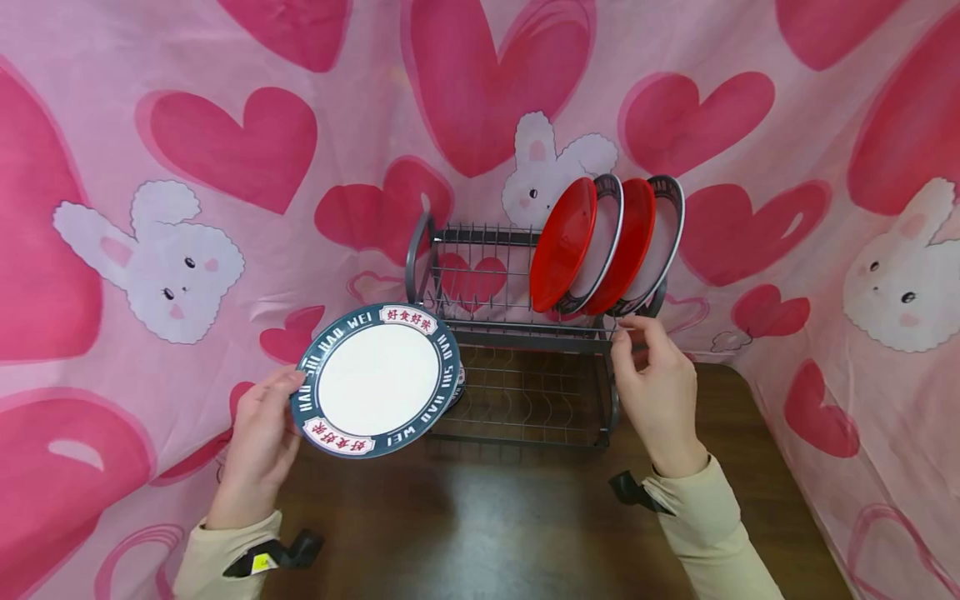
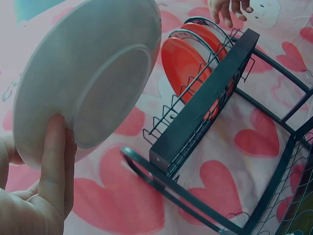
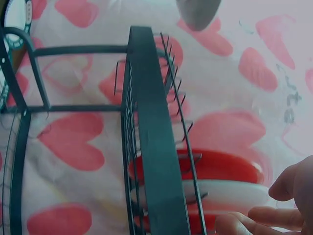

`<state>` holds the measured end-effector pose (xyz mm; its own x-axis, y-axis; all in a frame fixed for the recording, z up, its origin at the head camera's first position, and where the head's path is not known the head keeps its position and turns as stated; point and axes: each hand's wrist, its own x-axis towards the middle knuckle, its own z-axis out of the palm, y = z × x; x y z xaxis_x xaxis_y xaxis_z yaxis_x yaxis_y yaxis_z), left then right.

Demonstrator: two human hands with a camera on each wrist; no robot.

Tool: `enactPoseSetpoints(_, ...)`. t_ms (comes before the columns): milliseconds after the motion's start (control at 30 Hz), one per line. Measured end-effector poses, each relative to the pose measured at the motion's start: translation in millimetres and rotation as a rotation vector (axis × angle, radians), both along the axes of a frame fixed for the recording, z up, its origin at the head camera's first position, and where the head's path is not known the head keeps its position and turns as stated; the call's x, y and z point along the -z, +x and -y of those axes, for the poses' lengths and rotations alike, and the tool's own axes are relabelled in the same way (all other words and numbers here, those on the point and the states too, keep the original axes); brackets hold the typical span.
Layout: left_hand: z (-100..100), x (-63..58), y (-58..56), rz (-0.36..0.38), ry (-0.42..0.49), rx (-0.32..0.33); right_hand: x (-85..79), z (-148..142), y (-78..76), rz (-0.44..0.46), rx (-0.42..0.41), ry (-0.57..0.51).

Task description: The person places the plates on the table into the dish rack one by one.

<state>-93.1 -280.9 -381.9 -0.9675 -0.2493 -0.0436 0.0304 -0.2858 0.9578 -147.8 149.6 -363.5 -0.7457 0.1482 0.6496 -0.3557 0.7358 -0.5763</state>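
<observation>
My left hand (image 1: 258, 437) pinches the left rim of a white plate (image 1: 378, 392) with a dark teal lettered border, holding it up left of the dish rack (image 1: 517, 340). The left wrist view shows fingers (image 2: 52, 171) pressed against the plate's pale underside (image 2: 110, 73). At the upper tier's right end, two red plates (image 1: 564, 246) alternate with two white, dark-rimmed plates (image 1: 670, 212), standing on edge. My right hand (image 1: 660, 387) hovers by the tier's front right corner, loosely bent and holding nothing. Whether its fingertips touch the rack or the end plate, I cannot tell.
On the lower tier's left side, a patterned plate edge (image 1: 459, 385) shows partly behind the held plate. The rack stands on a dark wooden table (image 1: 480, 533). A pink cloth (image 1: 360, 108) with hearts and rabbits hangs behind and along both sides.
</observation>
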Motion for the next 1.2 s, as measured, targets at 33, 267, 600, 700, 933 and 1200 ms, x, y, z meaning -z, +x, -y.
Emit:
enactPoseSetpoints(33, -1.1, -0.2, 0.0, 0.001, -0.005, 0.000, -0.4, 2.3, 0.8, 0.003, -0.010, 0.000)
enactPoseSetpoints(267, -8.6, -2.7, -0.4, 0.033, -0.039, 0.004, -3.9, 19.0, 6.5, 0.071, -0.108, -0.022)
enactPoseSetpoints(600, -22.5, -4.4, -3.9, 0.001, -0.060, 0.019, -7.0, 38.0, 12.4, 0.134, -0.226, -0.042)
enactPoseSetpoints(700, -27.8, -5.1, -5.3, -0.012, -0.060, 0.030, -9.7, 44.2, 14.0, 0.158, -0.255, -0.046)
enactPoseSetpoints(933, -39.5, -5.0, -7.4, -0.051, -0.061, 0.051, -11.5, 59.5, 16.7, 0.235, -0.327, -0.049)
enactPoseSetpoints(1200, -50.7, -6.1, -9.6, -0.065, -0.048, 0.068, -11.3, 72.6, 20.1, 0.330, -0.389, -0.083)
